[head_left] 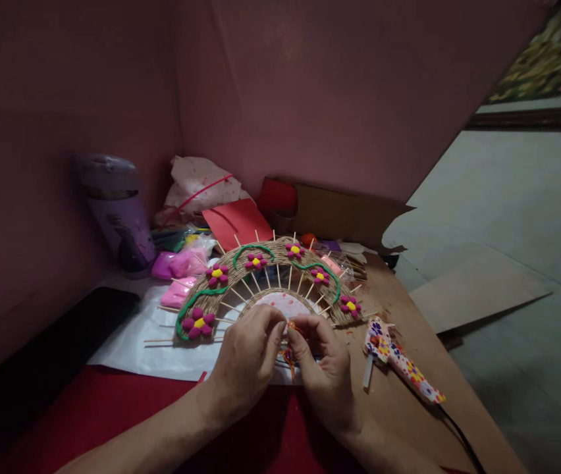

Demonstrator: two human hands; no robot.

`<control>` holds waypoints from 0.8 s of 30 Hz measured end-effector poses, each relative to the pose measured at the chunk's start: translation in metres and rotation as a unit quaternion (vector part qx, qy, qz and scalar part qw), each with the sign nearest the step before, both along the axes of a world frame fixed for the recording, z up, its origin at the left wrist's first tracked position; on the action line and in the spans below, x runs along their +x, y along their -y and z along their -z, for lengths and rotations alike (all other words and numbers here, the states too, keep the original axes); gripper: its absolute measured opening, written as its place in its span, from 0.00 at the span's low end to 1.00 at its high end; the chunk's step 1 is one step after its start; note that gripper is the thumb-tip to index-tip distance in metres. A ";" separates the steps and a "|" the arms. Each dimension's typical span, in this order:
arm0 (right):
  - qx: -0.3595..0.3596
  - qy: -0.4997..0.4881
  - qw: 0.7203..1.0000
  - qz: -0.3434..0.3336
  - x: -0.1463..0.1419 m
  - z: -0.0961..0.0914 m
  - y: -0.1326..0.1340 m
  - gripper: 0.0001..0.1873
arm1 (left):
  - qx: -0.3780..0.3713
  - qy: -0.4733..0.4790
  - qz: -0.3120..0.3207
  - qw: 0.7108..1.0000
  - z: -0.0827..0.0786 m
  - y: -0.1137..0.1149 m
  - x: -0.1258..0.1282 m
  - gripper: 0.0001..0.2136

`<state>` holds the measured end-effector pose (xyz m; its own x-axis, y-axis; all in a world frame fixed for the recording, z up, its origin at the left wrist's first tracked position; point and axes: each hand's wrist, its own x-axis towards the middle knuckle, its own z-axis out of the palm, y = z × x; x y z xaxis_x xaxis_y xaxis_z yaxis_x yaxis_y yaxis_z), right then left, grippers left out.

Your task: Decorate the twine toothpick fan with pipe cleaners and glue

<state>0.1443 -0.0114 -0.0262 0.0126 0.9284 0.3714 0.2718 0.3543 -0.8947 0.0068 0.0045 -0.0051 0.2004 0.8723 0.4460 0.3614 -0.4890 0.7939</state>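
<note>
My left hand (253, 352) and my right hand (322, 359) meet at the fingertips in front of the fan-shaped craft. Between thumbs and fingers they pinch a small orange strand (292, 324); its exact kind is unclear. Below the fingers hangs an orange end (288, 361) with a dark spot on it. Behind my hands lies the fan-shaped craft (280, 248), twine woven over thin sticks, with several magenta clay flowers (198, 322) and green curling vines (196, 301). Its pale, red-dotted centre (283, 301) is partly covered by my hands.
A flower-patterned glue gun (399, 362) lies at the right, its cord trailing to the front. A purple tumbler (120, 220) stands left of a red card (237, 222) and pink clay bags (182, 263). A dark phone-like slab (78, 329) and torn cardboard (344, 214) flank the craft.
</note>
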 end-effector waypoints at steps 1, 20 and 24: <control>-0.001 -0.003 1.000 -0.002 0.000 -0.001 0.000 0.06 | -0.005 0.004 -0.005 1.000 0.000 -0.001 0.000 0.05; -0.143 -0.147 0.975 -0.089 -0.002 -0.012 -0.006 0.11 | -0.078 0.100 -0.038 0.991 -0.002 -0.004 0.000 0.08; -0.237 -0.198 0.943 -0.121 -0.002 -0.016 -0.011 0.13 | -0.095 0.141 -0.038 0.985 -0.004 -0.006 -0.001 0.08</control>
